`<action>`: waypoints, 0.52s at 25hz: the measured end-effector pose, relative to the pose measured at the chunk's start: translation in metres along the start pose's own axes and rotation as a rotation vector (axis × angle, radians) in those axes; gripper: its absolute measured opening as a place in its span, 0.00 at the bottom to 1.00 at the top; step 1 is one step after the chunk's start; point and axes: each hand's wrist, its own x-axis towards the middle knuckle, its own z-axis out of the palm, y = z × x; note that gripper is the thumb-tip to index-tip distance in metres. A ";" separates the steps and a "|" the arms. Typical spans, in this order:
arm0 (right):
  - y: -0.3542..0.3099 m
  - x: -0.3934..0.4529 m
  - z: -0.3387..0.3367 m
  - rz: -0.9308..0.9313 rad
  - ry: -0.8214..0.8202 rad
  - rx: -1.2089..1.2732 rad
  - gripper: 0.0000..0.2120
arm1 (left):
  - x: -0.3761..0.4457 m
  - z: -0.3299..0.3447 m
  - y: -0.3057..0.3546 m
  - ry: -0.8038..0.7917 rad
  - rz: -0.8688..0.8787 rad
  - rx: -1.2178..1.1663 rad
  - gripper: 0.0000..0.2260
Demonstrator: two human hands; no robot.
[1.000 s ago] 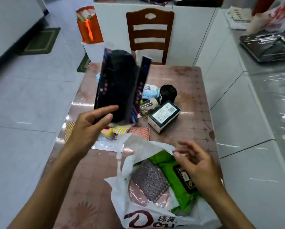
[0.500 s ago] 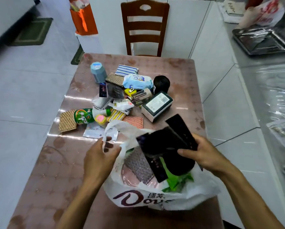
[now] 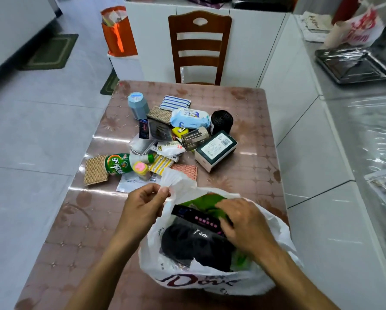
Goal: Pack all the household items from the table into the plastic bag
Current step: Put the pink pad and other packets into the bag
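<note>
The left hand [image 3: 143,204] is at the left side of the plastic bag [image 3: 210,280]. Its fingers [image 3: 163,193] pinch the bag's white handle and hold the mouth open. The bag sits near the front edge of the desk [image 3: 250,175], a bit toward the right.

Inside the bag lies a black packet [image 3: 194,240] with pink dots on its top strip. Green stuff peeks out behind it. The right hand [image 3: 243,227] is down in the bag, on top of the packet. Its fingers curl over the packet's right end, but I cannot tell if they grip it or only press on it.

The other things wait in a pile in the middle of the desk, past the bag, away from the person. On the left of the pile lies a green bottle [image 3: 120,164] on its side, with its long side going left to right. A pack of wet wipes [image 3: 188,118] sits farther back. On the right is a dark green box [image 3: 214,151].

I think the bottle is nearer the left hand and the box is nearer the right hand. The right hand looks freer to reach out next, because the left one is busy with the bag.
</note>
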 end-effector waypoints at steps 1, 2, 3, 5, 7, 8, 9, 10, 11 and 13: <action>0.016 -0.011 -0.009 0.120 0.017 -0.090 0.27 | 0.002 0.000 0.000 0.009 -0.026 -0.047 0.11; 0.034 -0.024 -0.019 0.302 -0.034 -0.196 0.35 | 0.003 0.000 0.002 0.022 -0.049 -0.124 0.10; 0.050 -0.035 -0.026 0.488 -0.161 -0.262 0.39 | 0.004 0.000 0.003 0.036 -0.060 -0.190 0.10; 0.067 -0.050 -0.036 0.685 -0.436 -0.176 0.32 | 0.004 0.008 0.004 0.025 -0.041 -0.239 0.10; 0.068 -0.047 -0.050 0.675 -0.338 0.134 0.13 | 0.001 0.021 0.013 -0.032 0.014 -0.254 0.10; 0.065 -0.037 -0.061 0.677 -0.190 0.291 0.10 | 0.000 0.025 0.018 -0.048 0.055 -0.272 0.11; 0.062 -0.028 -0.073 0.691 -0.054 0.427 0.14 | -0.002 0.027 0.023 -0.057 0.101 -0.292 0.11; 0.061 -0.021 -0.086 0.698 0.036 0.543 0.15 | -0.004 0.027 0.031 -0.063 0.142 -0.313 0.11; 0.060 -0.014 -0.095 0.712 0.073 0.617 0.16 | -0.005 0.025 0.036 -0.066 0.171 -0.335 0.11; 0.065 -0.004 -0.097 0.714 0.043 0.547 0.14 | -0.007 0.016 0.037 -0.079 0.175 -0.345 0.11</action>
